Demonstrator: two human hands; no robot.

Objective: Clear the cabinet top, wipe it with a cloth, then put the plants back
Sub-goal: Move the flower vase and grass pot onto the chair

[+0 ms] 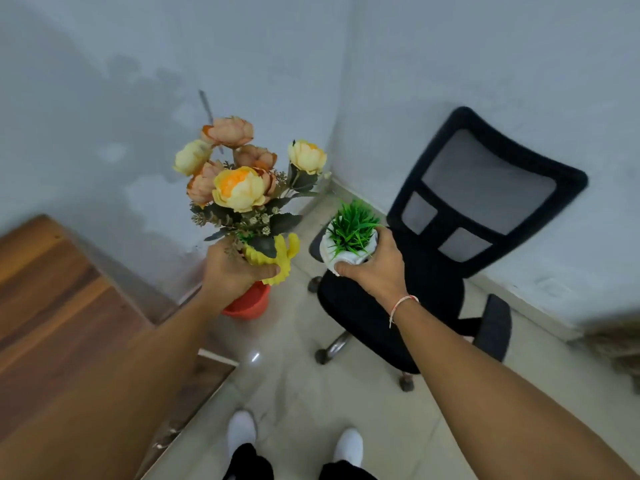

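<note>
My left hand (232, 268) grips a yellow vase (280, 259) that holds a bunch of orange and cream artificial flowers (239, 174), lifted above the floor. My right hand (377, 268) is closed around a small white pot (327, 252) filled with green grass-like leaves (351, 226), held over the seat of a black office chair (446, 244). The wooden cabinet top (52, 306) lies at the lower left, away from both hands. No cloth is visible.
An orange-red bucket (251, 303) stands on the tiled floor under my left hand, near the wall corner. The chair's wheeled base (332, 348) is just right of it. My white shoes (242, 429) show at the bottom.
</note>
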